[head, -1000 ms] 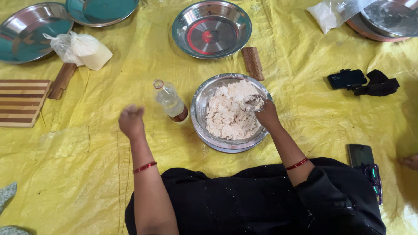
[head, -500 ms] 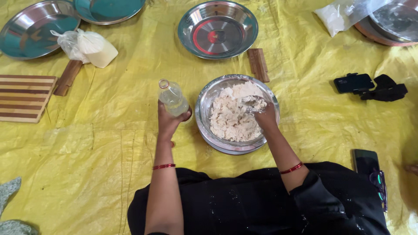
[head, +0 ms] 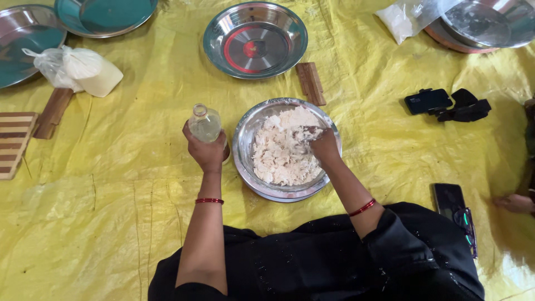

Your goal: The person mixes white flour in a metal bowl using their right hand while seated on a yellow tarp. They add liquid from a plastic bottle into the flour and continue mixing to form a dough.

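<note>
A steel bowl (head: 245, 139) full of crumbly white dough (head: 278, 153) sits on the yellow sheet in front of me. My right hand (head: 323, 147) is sunk into the dough at the bowl's right side, fingers closed in the mix. My left hand (head: 206, 150) is wrapped around a small clear bottle (head: 204, 122) of pale liquid, upright just left of the bowl and open at the top.
An empty steel plate (head: 255, 39) lies beyond the bowl, a wooden block (head: 310, 82) beside it. Plates (head: 106, 14) and a tied plastic bag (head: 78, 69) sit far left, a striped board (head: 14, 142) at the left edge. Phones (head: 428, 101) (head: 450, 200) lie right.
My left hand moved from the bare sheet to the bottle and took hold of it. My right hand stayed in the dough.
</note>
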